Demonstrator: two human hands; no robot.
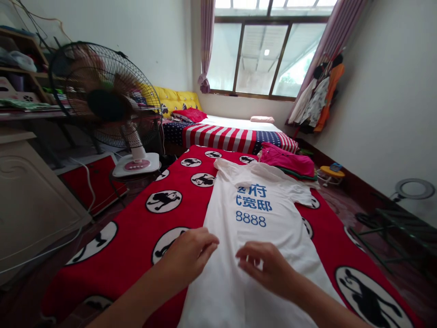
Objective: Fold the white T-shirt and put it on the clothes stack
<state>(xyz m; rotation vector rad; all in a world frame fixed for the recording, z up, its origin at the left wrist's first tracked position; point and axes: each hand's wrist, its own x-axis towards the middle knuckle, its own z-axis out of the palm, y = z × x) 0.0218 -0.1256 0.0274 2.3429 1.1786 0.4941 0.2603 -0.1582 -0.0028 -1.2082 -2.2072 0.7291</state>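
Observation:
A white T-shirt (283,237) with blue printed characters and digits lies spread on a red blanket (133,241). Its left side is folded inward, covering part of the print, and one sleeve points to the right. My left hand (191,253) is over the shirt's left edge, fingers loosely bent with a slight gap by the thumb. Over the middle of the shirt, my right hand (268,266) has curved fingers, with a gap showing between them and the thumb. No cloth is seen gathered in either hand; whether the fingertips touch the shirt I cannot tell.
Folded pink clothing (287,159) is piled at the blanket's far right corner. A running standing fan (105,105) is at the left, beside a cabinet (30,196). Behind is a bed with a striped, starred cover (218,138). A yellow stool (331,172) stands at right.

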